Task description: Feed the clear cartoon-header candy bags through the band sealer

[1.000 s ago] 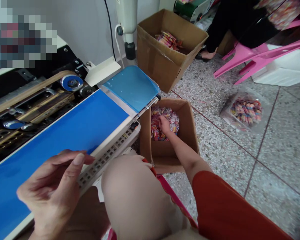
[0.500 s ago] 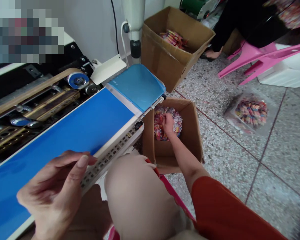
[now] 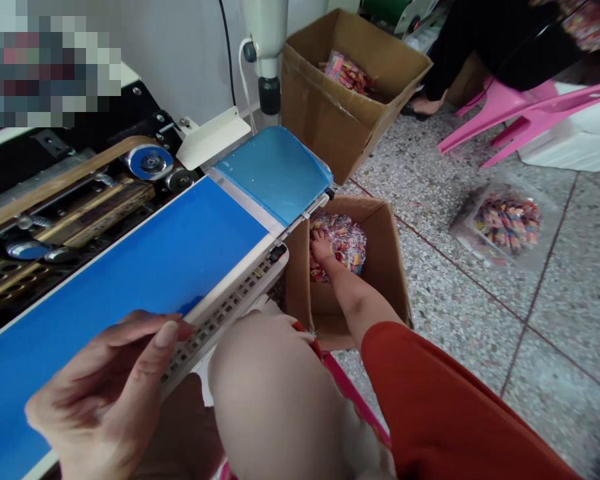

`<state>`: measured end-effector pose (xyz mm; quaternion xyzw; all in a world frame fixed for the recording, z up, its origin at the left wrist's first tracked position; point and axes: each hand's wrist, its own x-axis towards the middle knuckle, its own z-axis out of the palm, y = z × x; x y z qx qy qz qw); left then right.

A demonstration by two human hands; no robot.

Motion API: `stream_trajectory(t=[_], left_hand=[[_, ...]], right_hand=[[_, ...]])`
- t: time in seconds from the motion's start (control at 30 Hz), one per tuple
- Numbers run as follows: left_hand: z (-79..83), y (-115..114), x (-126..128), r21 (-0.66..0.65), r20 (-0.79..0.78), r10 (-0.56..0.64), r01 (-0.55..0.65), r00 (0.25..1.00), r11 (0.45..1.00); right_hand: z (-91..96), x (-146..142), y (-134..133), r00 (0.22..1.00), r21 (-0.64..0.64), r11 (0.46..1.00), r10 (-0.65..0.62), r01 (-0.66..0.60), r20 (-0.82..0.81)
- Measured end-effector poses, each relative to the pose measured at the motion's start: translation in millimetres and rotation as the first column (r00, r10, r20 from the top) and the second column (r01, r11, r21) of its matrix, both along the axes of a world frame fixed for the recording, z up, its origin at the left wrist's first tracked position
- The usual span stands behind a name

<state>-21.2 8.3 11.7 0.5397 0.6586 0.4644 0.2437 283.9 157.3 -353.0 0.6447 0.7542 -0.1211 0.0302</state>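
A conveyor belt (image 3: 145,273) runs from lower left to centre, rollers (image 3: 150,162) along its upper-left side. Right of its far end, a box (image 3: 383,247) stands on the floor (image 3: 460,300); packets (image 3: 351,248) lie inside, the right hand (image 3: 323,247) upon them. The left hand (image 3: 113,387) is at lower left, in front of the belt. Behind, at upper centre, a second box (image 3: 320,110) holds more packets (image 3: 350,75). At right, below a chair (image 3: 520,103), sits a filled container (image 3: 466,223).

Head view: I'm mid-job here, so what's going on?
The person's right hand reaches into the near box, fingers spread on the wrapped packets. The left hand is loosely curled by the blue belt; I can't tell whether it holds anything. More packets lie in the far box and a clear bag on the floor.
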Motion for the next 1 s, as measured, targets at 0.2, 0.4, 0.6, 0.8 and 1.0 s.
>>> stream_trajectory(t=[0.2, 0.4, 0.6, 0.8, 1.0], left_hand=[[0.1, -1.8, -0.1, -0.086, -0.005, 0.053, -0.053, 0.999, 0.995], [-9.4, -6.4, -4.9, -0.031, 0.027, 0.013, -0.012, 1.0, 0.999], [-11.1, -4.3, -4.9, 0.064, 0.049, -0.149, 0.146, 0.988, 0.987], [-13.3, -5.6, -3.8, 0.045, 0.041, -0.129, 0.127, 0.991, 0.991], [-7.5, -4.4, 4.0, 0.025, 0.129, -0.181, 0.179, 0.975, 0.984]], right_hand=[[-0.7, -5.3, 8.6, 0.998, -0.045, 0.997, 0.068, -0.068, 0.004], [3.5, -4.4, 15.7, 0.989, -0.101, 0.984, 0.148, -0.148, -0.002], [21.9, 17.4, 21.5, 0.981, -0.122, 0.974, 0.194, -0.192, 0.004], [47.0, 32.7, 15.4, 0.985, -0.112, 0.979, 0.175, -0.173, 0.005], [87.6, 46.8, 13.8, 0.99, -0.03, 0.99, 0.139, -0.139, 0.008]])
